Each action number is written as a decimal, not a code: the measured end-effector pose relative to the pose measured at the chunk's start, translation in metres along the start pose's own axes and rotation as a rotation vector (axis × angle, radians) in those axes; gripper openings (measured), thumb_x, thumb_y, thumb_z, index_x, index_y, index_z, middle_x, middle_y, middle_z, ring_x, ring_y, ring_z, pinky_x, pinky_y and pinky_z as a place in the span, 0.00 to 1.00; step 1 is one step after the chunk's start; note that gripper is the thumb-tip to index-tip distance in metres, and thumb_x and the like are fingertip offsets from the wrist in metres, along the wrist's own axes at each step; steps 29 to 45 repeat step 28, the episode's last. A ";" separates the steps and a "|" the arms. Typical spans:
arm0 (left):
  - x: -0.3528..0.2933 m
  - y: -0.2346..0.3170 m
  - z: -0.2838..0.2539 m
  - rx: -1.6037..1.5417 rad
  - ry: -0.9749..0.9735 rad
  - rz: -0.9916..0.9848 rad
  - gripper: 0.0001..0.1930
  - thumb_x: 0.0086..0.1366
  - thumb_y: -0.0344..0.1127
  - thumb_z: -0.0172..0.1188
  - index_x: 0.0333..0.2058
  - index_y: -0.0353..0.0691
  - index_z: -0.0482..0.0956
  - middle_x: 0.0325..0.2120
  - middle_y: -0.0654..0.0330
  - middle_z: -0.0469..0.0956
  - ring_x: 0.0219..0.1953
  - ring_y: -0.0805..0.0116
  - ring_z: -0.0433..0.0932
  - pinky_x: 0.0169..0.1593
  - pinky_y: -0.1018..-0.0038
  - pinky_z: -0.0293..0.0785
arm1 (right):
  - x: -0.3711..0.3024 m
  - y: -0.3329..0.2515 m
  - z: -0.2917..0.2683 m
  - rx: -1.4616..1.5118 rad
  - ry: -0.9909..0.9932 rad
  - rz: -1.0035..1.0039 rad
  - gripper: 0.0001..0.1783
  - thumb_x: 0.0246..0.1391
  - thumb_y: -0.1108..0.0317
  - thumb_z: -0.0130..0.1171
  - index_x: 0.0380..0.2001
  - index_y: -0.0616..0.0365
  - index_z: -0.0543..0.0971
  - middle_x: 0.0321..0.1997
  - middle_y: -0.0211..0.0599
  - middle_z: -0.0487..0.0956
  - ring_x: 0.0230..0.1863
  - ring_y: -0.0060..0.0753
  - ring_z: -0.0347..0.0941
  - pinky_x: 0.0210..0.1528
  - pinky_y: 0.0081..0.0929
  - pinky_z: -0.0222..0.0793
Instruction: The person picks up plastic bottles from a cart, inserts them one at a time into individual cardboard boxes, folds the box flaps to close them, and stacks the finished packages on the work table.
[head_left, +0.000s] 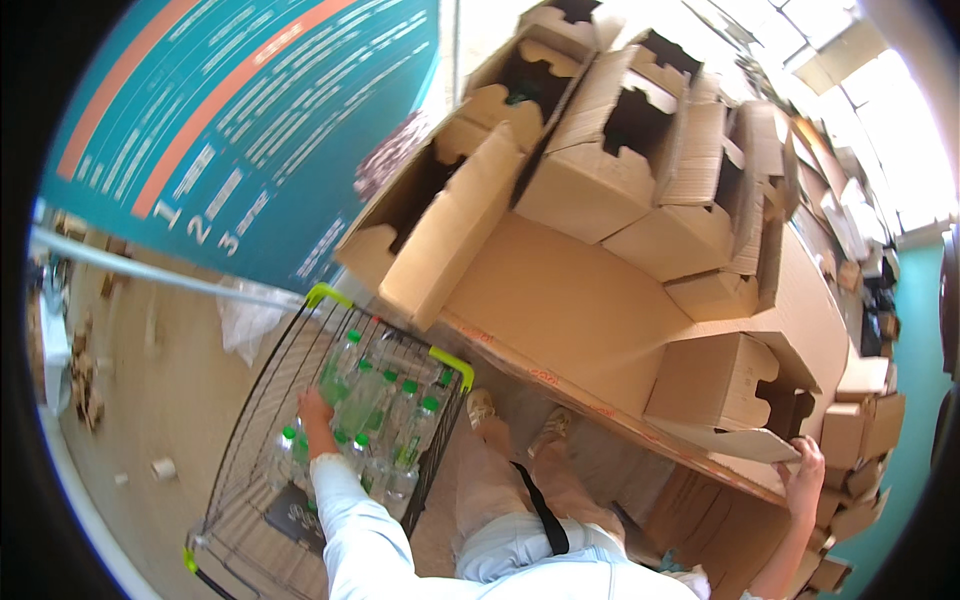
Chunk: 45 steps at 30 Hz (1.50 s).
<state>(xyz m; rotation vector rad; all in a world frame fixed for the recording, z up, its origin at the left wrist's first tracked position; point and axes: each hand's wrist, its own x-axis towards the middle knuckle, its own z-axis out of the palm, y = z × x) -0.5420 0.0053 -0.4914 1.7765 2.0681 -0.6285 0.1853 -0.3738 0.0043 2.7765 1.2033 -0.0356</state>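
Inside the wire shopping cart [232, 470] at lower left stand several clear plastic bottles with green caps [367, 398]. My left hand [316, 410] reaches in among them, right beside a bottle at the left of the group; its fingers are small and blurred, so their hold cannot be made out. At the right, my right hand [803, 474] pinches the edge of a flap on an open cardboard box [712, 385]. That box lies tipped on a large cardboard surface [570, 285], its cut-out opening toward the right.
Several open cardboard boxes [590, 185] line the far side of the cardboard surface. A teal printed board [260, 120] stands at upper left. More flattened boxes [862, 440] pile up along the right. A clear plastic bag [250, 325] and a white roll [163, 468] lie on the floor left.
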 end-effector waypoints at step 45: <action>-0.249 0.105 -0.272 -1.530 0.870 0.318 0.37 0.56 0.38 0.69 0.61 0.34 0.64 0.54 0.42 0.71 0.48 0.46 0.77 0.51 0.59 0.77 | 0.001 0.031 -0.001 0.274 0.077 -0.246 0.19 0.41 0.62 0.72 0.37 0.55 0.79 0.37 0.39 0.77 0.45 0.43 0.75 0.46 0.37 0.72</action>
